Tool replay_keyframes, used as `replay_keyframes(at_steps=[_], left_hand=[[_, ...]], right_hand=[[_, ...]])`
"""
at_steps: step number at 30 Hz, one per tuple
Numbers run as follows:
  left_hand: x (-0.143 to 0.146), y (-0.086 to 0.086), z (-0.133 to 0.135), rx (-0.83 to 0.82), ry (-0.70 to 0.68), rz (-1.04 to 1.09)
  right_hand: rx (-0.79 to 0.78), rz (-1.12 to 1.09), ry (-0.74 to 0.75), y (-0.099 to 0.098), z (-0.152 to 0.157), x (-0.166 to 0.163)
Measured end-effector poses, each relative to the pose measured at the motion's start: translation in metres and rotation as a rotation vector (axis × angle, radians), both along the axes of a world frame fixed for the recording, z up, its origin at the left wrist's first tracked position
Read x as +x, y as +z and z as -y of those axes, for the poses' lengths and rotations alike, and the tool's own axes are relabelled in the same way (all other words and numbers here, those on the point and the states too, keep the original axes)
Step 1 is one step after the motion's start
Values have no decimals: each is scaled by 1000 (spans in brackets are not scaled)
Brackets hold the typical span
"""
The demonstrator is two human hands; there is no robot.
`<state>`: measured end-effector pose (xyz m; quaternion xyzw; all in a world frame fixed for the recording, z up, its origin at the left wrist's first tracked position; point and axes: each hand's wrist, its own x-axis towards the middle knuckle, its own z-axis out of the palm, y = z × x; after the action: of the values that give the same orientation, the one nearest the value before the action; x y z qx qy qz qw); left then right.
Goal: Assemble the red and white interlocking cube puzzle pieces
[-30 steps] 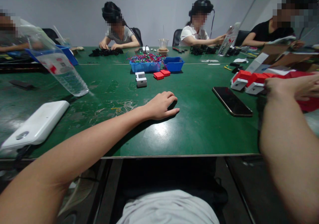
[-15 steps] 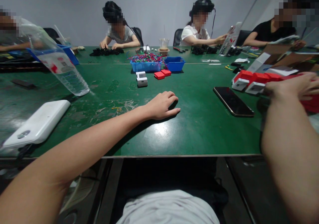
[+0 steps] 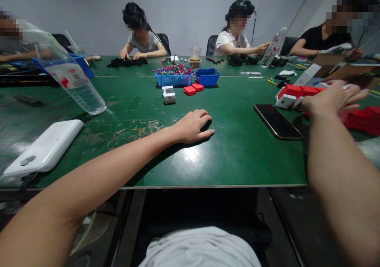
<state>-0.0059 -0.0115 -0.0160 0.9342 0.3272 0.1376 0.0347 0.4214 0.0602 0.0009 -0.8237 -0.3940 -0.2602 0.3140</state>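
My left hand (image 3: 196, 126) lies palm down on the green tabletop (image 3: 237, 160), fingers slightly bent and apart, holding nothing. On the right, my right hand (image 3: 332, 97) is over a row of small red and white plastic housings (image 3: 286, 97). Its fingers stretch rightward and look apart; what its palm touches is hidden. More red pieces (image 3: 363, 118) lie beyond and below those fingers. A dark-screened phone (image 3: 277, 120) rests left of my right wrist. Ahead of my left hand sit two white housings (image 3: 169, 97) and two red pieces (image 3: 190, 90).
A blue bin (image 3: 173, 80) heaped with coloured wires stands beside a second blue bin (image 3: 208, 77). At left are a tilted water bottle (image 3: 80, 85) and a white power bank (image 3: 47, 146). An open cardboard box (image 3: 341, 67) is at right. Several people sit across the table.
My right hand has moved left, from the red pieces at the far right to above the row of red and white housings. My left hand has stayed still.
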Motion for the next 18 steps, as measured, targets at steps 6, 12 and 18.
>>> replay_keyframes(at_steps=[6,12,18], left_hand=[[2,-1,-1,4,2,-3],[3,0,-1,15,1,0],[4,1,0,42,13,-16]], right_hand=[[-166,-101,655,26,16,-113],[-650,92,1359,4,33,-191],[-707,118,1403,9,40,-201]])
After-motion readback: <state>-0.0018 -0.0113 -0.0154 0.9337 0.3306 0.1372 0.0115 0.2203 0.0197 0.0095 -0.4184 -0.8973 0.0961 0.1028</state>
